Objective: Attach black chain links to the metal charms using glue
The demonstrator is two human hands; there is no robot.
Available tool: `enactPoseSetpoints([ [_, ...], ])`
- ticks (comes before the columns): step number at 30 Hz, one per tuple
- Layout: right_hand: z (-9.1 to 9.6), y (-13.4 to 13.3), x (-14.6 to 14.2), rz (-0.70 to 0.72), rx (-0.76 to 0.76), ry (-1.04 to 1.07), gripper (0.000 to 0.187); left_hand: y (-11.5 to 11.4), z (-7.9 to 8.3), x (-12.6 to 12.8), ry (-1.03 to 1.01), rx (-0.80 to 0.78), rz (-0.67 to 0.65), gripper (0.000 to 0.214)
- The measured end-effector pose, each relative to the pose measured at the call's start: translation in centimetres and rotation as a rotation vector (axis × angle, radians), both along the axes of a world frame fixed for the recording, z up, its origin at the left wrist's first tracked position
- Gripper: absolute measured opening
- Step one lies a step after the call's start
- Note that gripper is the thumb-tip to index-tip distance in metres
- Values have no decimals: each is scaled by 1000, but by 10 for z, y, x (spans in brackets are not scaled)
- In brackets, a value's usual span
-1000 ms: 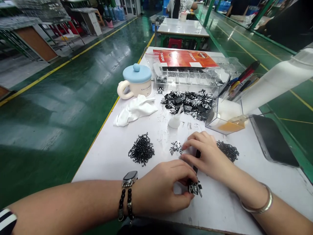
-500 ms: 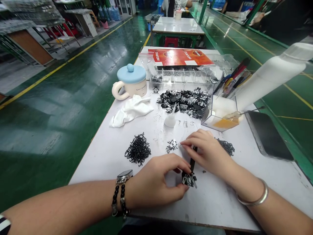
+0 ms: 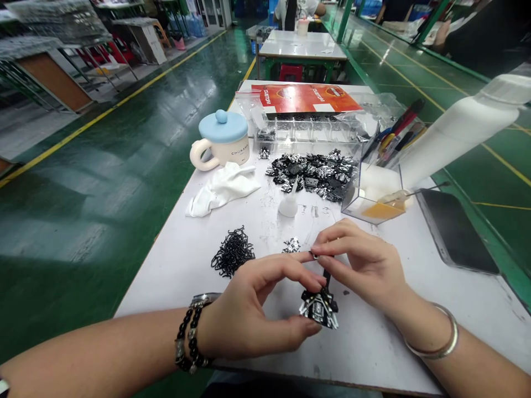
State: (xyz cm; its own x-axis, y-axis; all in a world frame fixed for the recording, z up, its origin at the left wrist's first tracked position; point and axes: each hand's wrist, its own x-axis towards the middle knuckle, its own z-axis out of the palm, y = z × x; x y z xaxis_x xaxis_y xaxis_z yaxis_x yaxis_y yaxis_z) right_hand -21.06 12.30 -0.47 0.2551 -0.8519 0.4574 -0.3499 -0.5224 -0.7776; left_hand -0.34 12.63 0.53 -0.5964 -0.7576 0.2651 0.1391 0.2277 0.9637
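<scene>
My left hand (image 3: 253, 304) is closed on a black-and-silver metal part (image 3: 318, 310), gripped between thumb and fingers just above the table. A dark strip (image 3: 327, 275) stands behind the part, between my hands; I cannot tell whether they are joined. My right hand (image 3: 367, 265) pinches a tiny dark piece (image 3: 315, 255) at thumb and fingertip, touching the outstretched left index finger. Beyond the hands lie small silver pieces (image 3: 291, 245), partly hidden by the left hand. A heap of black S-shaped hooks (image 3: 233, 251) sits left of them.
A small white nozzle bottle (image 3: 288, 206) stands before a heap of black-and-silver parts (image 3: 315, 172). Left are a white cloth (image 3: 222, 188) and a blue-lidded mug (image 3: 226, 143). Right are a clear tool holder (image 3: 373, 207), a large white bottle (image 3: 460, 130) and a phone (image 3: 458, 229).
My left hand has turned, bringing the metal part's silver face up and its index finger forward. My right hand has come to that fingertip and covers the dark pile behind it.
</scene>
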Motion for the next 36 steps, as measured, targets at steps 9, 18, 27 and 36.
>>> enactPoseSetpoints([
  [9, 9, 5, 5, -125, -5, 151, 10, -1, -2, -2, -73, -255, 6, 31],
  [18, 9, 6, 2, -111, -235, 362, 19, -2, -1, -4, -97, -309, 20, 30],
  [27, 20, 9, -11, -12, 76, -49, 18, -2, -1, -4, -178, -477, 201, 30],
  [36, 14, 9, 0, 127, 619, -283, 7, -2, -7, -2, -168, -419, 252, 36],
])
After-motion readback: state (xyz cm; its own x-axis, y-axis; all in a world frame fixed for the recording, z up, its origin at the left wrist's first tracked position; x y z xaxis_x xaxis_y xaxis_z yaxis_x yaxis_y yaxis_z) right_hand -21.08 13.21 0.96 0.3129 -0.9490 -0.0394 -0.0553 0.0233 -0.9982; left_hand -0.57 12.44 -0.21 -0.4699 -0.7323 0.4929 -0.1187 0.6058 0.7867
